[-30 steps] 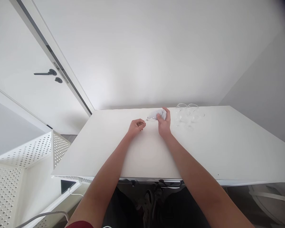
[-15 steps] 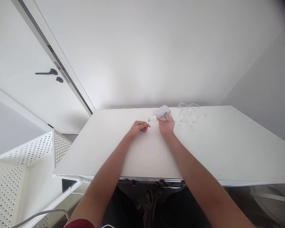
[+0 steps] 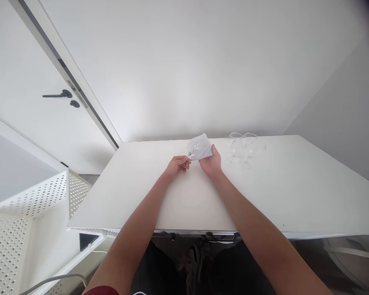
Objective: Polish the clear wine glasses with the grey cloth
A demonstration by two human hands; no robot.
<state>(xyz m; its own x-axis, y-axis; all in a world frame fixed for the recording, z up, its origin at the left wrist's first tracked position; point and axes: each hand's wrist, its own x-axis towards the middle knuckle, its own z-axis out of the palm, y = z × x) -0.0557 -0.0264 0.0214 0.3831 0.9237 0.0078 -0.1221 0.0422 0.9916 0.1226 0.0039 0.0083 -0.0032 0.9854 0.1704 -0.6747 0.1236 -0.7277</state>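
Note:
My left hand (image 3: 177, 165) pinches the stem of a clear wine glass (image 3: 194, 148) that lies tilted over the white table (image 3: 178, 196). My right hand (image 3: 211, 163) presses a pale grey cloth (image 3: 203, 148) around the glass's bowl. Both hands meet at the far middle of the table. Just right of them several more clear glasses (image 3: 243, 148) stand in a cluster near the table's back edge.
A white wall runs behind the table. At the left are a white door with a black handle (image 3: 59, 95) and a white perforated metal shelf (image 3: 37, 196). Below the near edge, my shoes (image 3: 194, 266) and a white cable (image 3: 52, 280) show.
My left hand, open half a second ago, has closed on the glass stem again. My right hand has shifted left and the cloth now wraps the bowl more fully.

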